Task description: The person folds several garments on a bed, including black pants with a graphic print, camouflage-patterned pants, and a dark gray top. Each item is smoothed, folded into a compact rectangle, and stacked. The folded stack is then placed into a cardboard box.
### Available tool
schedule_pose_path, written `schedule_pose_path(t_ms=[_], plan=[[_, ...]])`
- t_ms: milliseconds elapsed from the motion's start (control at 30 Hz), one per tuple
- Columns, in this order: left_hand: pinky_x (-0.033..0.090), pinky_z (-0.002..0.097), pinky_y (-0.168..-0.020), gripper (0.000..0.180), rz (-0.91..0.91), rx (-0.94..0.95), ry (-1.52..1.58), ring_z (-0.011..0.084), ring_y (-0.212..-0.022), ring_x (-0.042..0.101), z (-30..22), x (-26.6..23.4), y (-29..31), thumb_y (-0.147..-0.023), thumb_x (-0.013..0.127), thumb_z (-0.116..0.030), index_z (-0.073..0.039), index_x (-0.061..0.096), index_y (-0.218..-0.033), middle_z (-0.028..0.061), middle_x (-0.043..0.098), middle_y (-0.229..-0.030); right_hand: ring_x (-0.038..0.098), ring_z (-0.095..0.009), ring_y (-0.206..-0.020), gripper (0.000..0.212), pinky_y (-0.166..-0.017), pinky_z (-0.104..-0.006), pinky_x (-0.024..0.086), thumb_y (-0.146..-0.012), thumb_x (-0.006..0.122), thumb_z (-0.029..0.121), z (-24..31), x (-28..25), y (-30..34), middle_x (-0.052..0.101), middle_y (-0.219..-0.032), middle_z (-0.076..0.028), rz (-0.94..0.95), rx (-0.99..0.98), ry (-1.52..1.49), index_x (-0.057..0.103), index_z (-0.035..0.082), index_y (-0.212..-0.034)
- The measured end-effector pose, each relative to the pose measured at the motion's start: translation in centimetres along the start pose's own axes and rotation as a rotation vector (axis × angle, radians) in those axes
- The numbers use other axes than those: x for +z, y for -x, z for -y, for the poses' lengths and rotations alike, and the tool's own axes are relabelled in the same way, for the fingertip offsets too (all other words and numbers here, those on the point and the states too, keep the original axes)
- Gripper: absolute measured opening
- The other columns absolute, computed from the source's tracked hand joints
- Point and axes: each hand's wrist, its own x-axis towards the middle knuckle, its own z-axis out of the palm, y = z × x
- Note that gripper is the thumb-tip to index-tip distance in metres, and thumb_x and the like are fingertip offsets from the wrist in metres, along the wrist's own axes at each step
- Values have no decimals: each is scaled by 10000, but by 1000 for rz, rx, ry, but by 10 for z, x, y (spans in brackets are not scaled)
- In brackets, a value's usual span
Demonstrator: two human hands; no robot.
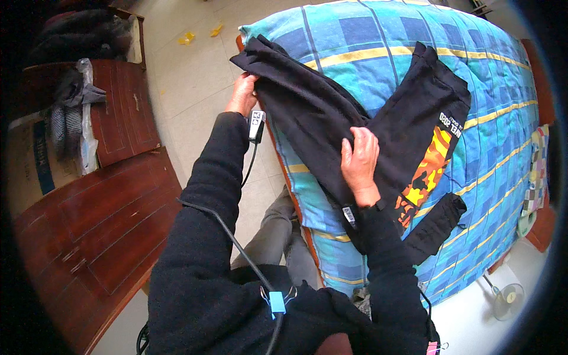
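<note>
A pair of black trousers [313, 97] lies spread on the bed, its two legs fanned apart. An orange, yellow and black camouflage panel with white lettering runs along the right leg. At the edge of the left leg, my left hand [241, 94] is closed on the cloth, with its fingertips partly hidden by the fabric. My right hand [360, 160] rests flat on the trousers near where the legs meet, fingers stretched out. Right of my right forearm lies a smaller dark, bunched piece of cloth [436, 229]; whether it belongs to the trousers I cannot tell.
A blue checked cover with yellow stripes [503, 127] covers the bed. On the left stand dark red wooden furniture [94, 236] and a cardboard box [44, 157]. Yellow scraps [187, 38] lie on the tiled floor. A small fan [509, 300] stands at the lower right.
</note>
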Motion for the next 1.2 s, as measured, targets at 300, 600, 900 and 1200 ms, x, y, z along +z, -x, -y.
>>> schedule_pose_path(t_ms=[300,600,900,1200], plan=[[445,478,-978,259,44,-188,232,307,-1026,616,-17,13,2,-895,560,-146,13,627,-1088,151,651,-1140,484,-337,-1090,320,-944,-451,367,-790,633,105,24,-26,39,520,-1132,-145,13,23,-37,567,26,-1092],[476,393,-946,305,341,-114,276,259,-1011,623,-58,-3,40,-873,611,-129,-12,598,-1155,125,653,-1110,506,-360,-1026,242,-887,-435,424,-809,614,62,35,-52,73,531,-1096,-174,14,207,-177,574,6,-1041],[479,431,-913,228,217,-48,-204,268,-959,626,-68,-46,36,-905,511,-177,-30,611,-1048,115,667,-1029,520,-343,-1006,202,-873,-421,441,-786,612,30,45,-91,121,543,-1066,-162,56,276,-201,581,11,-985],[442,456,-997,238,247,-219,299,317,-1026,617,-62,-60,15,-801,595,-8,28,631,-1033,164,661,-1075,383,-330,-1275,605,-1029,-457,331,-783,670,155,40,-87,175,431,-1360,-151,409,410,48,447,69,-1339]])
